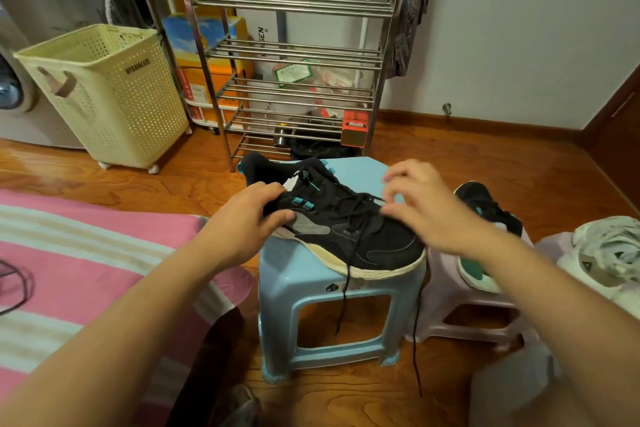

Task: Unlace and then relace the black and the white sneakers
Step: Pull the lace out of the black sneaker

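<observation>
Both hands work over the blue stool point(341, 291): the left hand point(254, 210) grips the black sneaker point(349, 229) by its collar, and the right hand point(420, 206) pinches the black lace point(363, 204) above the eyelets. That sneaker lies across the stool's top, toe overhanging its right edge, lace ends dangling past the seat. Right of the stool, a second black sneaker point(488, 215) sits on a pale stool point(474, 308), with the white sneaker point(604, 253) farther right.

The cream laundry basket point(104, 87) carries "VISUALIZE" in dark capitals just under its rim. Behind the steel shoe rack point(294, 55), a white box point(263, 35) shows vertical lettering ending in "GEN"; the rest is cut off by the rack's bars. A triangle logo sits on the black sneaker's tongue point(304, 174), wordless. Labels on the orange boxes point(204, 87) are too blurred to read.
</observation>
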The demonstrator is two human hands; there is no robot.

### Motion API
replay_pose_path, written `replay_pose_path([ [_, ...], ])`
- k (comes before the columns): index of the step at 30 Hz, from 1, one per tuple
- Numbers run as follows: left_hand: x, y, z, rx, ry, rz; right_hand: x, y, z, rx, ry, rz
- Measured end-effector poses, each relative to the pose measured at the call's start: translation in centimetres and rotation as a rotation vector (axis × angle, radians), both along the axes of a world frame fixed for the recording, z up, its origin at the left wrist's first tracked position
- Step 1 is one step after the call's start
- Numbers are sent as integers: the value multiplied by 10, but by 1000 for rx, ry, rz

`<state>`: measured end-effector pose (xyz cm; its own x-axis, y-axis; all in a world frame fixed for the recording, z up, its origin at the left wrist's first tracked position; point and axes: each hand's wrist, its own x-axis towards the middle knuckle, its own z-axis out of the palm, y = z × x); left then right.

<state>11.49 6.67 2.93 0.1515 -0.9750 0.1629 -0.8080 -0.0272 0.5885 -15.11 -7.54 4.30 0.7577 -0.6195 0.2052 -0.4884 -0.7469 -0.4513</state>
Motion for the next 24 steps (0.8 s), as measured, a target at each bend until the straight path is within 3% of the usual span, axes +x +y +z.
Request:
replay_pose_path([
  [2, 0, -1, 0, 7, -8, -12, -28, -21, 8, 105, -22, -206],
  [4, -5, -4, 0, 9, -20, -1, -33, -22, 13, 62, -105, -301],
  [6, -9, -7, -1, 4, -28, 20, -10, -2, 15, -33, -148, -183],
  [9, -9, -9, -2, 5, -47, 36, 36, 43, 3, -368, 98, 36],
  [12, -10, -8, -3, -4, -63, 43, 51, 52, -13, -615, 98, 67],
  [15, -8, -7, -3, 1, -56, 37, 30, 30, -8, -589, -16, 58],
  [16, -7, -7, -2, 5, -46, 31, 17, 13, -6, -559, -47, -38],
  [18, -7, -7, -2, 8, -48, 28, -19, -28, -3, -338, -65, -405],
  [20, -11, -7, -3, 1, -65, 46, -48, -50, -6, 8, -45, -729],
  [22, -14, -8, -4, -6, -82, 67, -44, -45, -13, 73, 15, -714],
  [24, -15, -9, -4, -7, -95, 80, -15, -21, -14, -46, -48, -436],
])
